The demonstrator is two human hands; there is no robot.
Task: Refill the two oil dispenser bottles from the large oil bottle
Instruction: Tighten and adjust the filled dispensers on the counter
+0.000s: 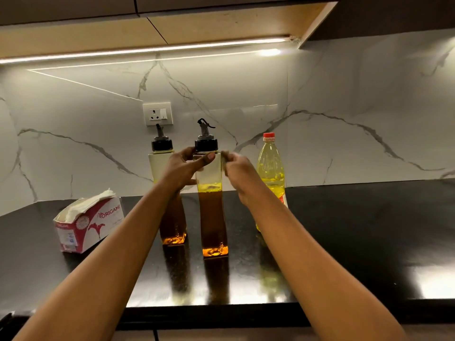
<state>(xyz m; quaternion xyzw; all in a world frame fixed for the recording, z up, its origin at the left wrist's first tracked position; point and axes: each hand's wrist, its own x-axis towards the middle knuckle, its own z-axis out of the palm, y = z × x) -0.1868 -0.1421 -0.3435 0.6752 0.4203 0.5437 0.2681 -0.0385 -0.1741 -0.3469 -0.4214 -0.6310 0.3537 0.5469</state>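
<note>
Writing, box: "ORIGAMI" in red on the white-and-red cardboard tissue box [91, 222], white tissues sticking out of the top; small print too fine to read.
Writing, big bottle: red letters on the white neck band under the red cap, only partly readable, "ortun".
Large oil bottle: clear plastic bottle of yellow oil [269, 163], upright on the countertop, right of both dispensers, behind the right forearm, cap on.
Near dispenser: tall square clear bottle with black cap and lever spout [211, 212], upright on the counter, oil filling the lower half or so, cap on.
Far dispenser: matching tall square clear bottle with black cap and spout [161, 161], just behind and left of the near one, partly hidden by the left arm, cap on.
Left hand [183, 168]: wrapped round the near dispenser's upper body just under the cap, thumb across the front face.
Right hand [237, 168]: at the same bottle's upper right edge, fingers curled, motion-blurred; contact or grasp impossible to tell.
Surface: glossy black stone countertop [357, 230].
Background: white marble-look backsplash [320, 143], white wall socket with switch [157, 113], lit strip under the cabinet.
</note>
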